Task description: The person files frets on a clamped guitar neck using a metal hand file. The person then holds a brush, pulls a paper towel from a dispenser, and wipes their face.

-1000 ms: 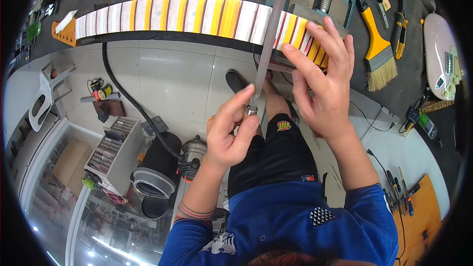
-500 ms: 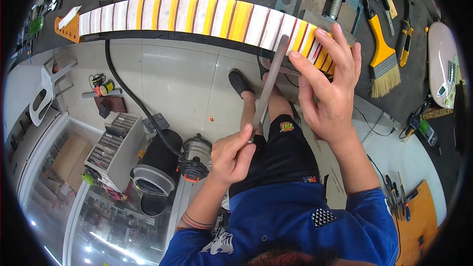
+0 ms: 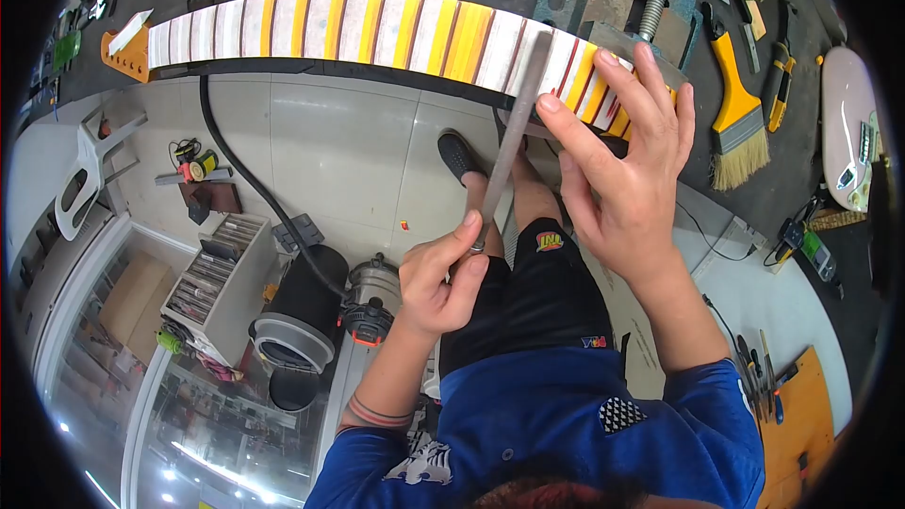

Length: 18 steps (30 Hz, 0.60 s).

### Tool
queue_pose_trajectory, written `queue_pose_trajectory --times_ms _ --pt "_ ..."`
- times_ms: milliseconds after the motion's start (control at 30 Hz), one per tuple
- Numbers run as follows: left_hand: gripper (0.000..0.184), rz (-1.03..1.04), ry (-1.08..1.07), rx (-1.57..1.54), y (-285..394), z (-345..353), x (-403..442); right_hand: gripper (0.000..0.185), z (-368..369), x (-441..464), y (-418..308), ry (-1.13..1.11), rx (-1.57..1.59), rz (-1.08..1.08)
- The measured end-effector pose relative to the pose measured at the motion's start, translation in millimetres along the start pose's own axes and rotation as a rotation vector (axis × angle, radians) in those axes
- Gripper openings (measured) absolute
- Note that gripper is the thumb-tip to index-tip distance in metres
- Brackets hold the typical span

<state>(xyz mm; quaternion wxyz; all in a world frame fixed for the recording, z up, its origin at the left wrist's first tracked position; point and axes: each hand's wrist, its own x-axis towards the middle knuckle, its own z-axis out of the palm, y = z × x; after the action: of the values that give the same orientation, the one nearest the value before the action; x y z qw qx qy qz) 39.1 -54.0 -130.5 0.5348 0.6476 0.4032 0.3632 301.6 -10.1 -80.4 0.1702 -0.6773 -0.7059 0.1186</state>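
A long guitar neck (image 3: 316, 26), its fretboard covered in white and yellow tape strips between dark frets, lies across the bench edge, with its orange headstock (image 3: 127, 50) at the left. My left hand (image 3: 443, 273) is closed round the lower end of a narrow grey file (image 3: 514, 137). The file's far end overlaps the taped fretboard, just left of some red-lined strips. On the right end of the neck rests my right hand (image 3: 617, 141), its fingers spread and the fingertips touching the tape.
Behind the right end of the neck is a vise (image 3: 650, 5). A yellow brush (image 3: 735, 99), a yellow-black cutter (image 3: 781, 85) and a pale guitar body (image 3: 848, 123) lie on the right. A black hose (image 3: 236, 174) hangs below the bench.
The file has moved forward and back over the fretboard, and its tip now lies farther up the neck than half a second ago. My right hand's index finger has shifted slightly left.
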Motion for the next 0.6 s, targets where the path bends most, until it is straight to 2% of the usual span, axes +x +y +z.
queue_pose_trajectory --times_ms 167,333,467,600 --pt "0.047 0.025 0.005 0.076 5.0 -0.2 -7.0 0.064 -0.4 -0.6 2.4 0.003 0.011 -0.013" --pt "0.049 0.135 0.014 0.116 13.2 3.6 31.6 0.064 1.8 -2.0 4.5 0.016 0.013 -0.021" --pt "0.051 -0.035 0.05 -0.077 8.5 4.2 23.0 0.065 0.7 -1.0 3.0 0.008 0.004 -0.012" --pt "0.051 -0.016 0.029 -0.037 0.7 -0.1 18.0 0.066 2.8 -1.5 2.4 0.012 -0.005 -0.009"
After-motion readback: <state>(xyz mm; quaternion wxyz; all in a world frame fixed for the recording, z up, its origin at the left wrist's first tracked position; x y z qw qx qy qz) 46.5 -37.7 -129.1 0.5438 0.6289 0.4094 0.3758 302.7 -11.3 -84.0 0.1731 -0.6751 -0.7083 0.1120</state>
